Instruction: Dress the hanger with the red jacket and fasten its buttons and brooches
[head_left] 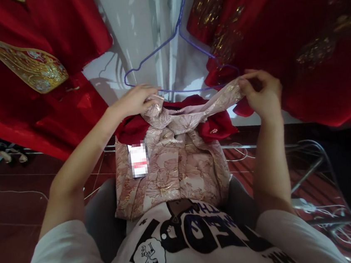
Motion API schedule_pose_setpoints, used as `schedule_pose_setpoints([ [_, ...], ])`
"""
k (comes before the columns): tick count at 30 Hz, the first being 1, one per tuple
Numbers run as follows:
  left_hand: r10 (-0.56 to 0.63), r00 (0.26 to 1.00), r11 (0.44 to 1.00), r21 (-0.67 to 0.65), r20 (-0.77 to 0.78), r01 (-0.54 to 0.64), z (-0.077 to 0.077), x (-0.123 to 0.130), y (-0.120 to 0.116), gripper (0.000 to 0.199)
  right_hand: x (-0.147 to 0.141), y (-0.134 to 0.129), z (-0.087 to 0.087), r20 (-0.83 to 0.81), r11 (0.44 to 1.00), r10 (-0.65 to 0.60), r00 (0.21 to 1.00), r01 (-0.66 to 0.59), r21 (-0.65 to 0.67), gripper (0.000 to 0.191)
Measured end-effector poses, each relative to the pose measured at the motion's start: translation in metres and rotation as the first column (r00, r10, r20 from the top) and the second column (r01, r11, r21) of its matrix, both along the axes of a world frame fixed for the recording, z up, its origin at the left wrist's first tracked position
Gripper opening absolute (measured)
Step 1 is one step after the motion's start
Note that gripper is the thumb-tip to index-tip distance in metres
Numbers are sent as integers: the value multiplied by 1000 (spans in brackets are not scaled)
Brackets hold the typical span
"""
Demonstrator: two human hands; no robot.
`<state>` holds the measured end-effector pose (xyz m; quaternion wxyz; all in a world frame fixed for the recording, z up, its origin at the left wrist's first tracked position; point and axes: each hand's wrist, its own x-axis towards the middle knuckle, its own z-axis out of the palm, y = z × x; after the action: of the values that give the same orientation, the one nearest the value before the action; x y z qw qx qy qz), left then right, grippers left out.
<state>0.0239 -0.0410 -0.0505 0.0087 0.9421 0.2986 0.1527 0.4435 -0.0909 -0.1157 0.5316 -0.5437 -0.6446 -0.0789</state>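
Observation:
A pink and gold brocade garment (167,174) with red fabric parts (133,129) lies over my lap. My left hand (141,99) pinches one end of its pale patterned band near the top left. Raised at the right, my right hand (261,93) grips the other end of the band between thumb and fingers. Between both hands the band sags in a curve, its plain pink inner side showing. A white tag (139,160) hangs on the garment's left part. Just beyond the hands is a purple hanger (154,52).
Red garments with gold decoration hang at the left (80,28) and right (323,78). Shoes (15,156) are on the tiled floor (17,206) at far left. Cables and a metal frame (311,167) are at the lower right.

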Motion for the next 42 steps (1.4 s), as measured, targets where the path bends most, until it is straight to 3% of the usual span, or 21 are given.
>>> schedule_pose_setpoints([
  [3, -51, 998, 998, -30, 30, 52, -24, 18, 11, 20, 4, -7, 6, 61, 999, 8, 998, -11, 43, 19],
  [6, -50, 996, 998, -36, 75, 52, -36, 20, 18, 16, 7, -9, 8, 97, 998, -68, 993, 69, -5, 20],
  [11, -105, 982, 992, -49, 156, 114, -38, 16, 17, 15, 12, 4, -1, 42, 951, -289, 957, 292, -103, 21],
  [15, -100, 980, 993, -51, 175, 110, -39, 15, 10, 13, 17, 11, -6, 14, 926, -360, 933, 359, -113, 23],
  [23, -84, 984, 995, -33, 155, 90, -41, 13, 5, 9, 14, 5, -2, 1, 956, -292, 956, 292, -19, 20],
  [29, -128, 974, 991, -18, 187, 133, -45, 16, 4, 9, -22, 7, 25, -17, 967, -255, 967, 255, 5, 20],
  [33, -149, 962, 986, -33, 231, 161, -47, 22, 0, 14, -54, 20, 41, 37, 995, -82, 996, 80, 58, 18],
  [36, -134, 958, 987, -57, 254, 153, -44, 23, -4, 15, -68, 29, 44, -4, 999, 26, 1000, -26, 42, 15],
  [39, -50, 925, 998, -21, 376, 63, -41, 13, -3, 20, -72, 34, 40, -62, 1000, 19, 998, -19, 1, 9],
  [42, 193, 790, 969, 16, 581, -247, -40, -9, 5, 27, -72, 36, 38, -108, 1000, 27, 994, -26, 17, 13],
])
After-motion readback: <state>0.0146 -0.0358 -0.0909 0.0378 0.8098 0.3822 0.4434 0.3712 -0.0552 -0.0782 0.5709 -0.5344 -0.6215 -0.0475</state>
